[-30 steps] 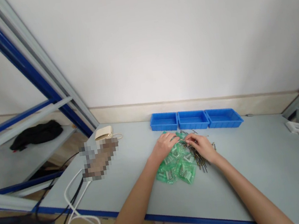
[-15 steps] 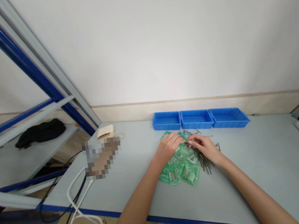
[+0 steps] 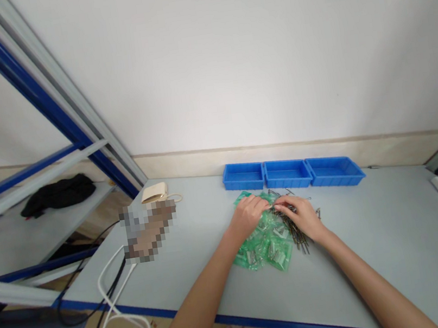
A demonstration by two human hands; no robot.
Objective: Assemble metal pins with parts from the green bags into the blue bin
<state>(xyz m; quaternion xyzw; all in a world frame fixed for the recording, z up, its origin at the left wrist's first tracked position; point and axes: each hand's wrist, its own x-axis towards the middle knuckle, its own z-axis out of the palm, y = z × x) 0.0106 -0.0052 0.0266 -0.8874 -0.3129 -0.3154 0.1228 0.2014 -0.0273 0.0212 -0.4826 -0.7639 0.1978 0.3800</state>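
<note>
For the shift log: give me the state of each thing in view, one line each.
Green plastic bags of metal parts: heaped together, overlapping.
Loose thin metal pins: spread in a tangled pile beside the bags.
Left hand: resting on the bags.
Right hand: fingertips at the pins.
Three blue plastic bins: side by side in a row.
Black cloth: crumpled.

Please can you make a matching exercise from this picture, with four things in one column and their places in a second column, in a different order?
Things:
1. blue plastic bins
2. black cloth
3. green plastic bags
4. white cable

Places:
A. under the left hand
B. over the table's front edge
C. along the table's back edge
D. on the shelf

Pairs: 1-C, 2-D, 3-A, 4-B
</note>
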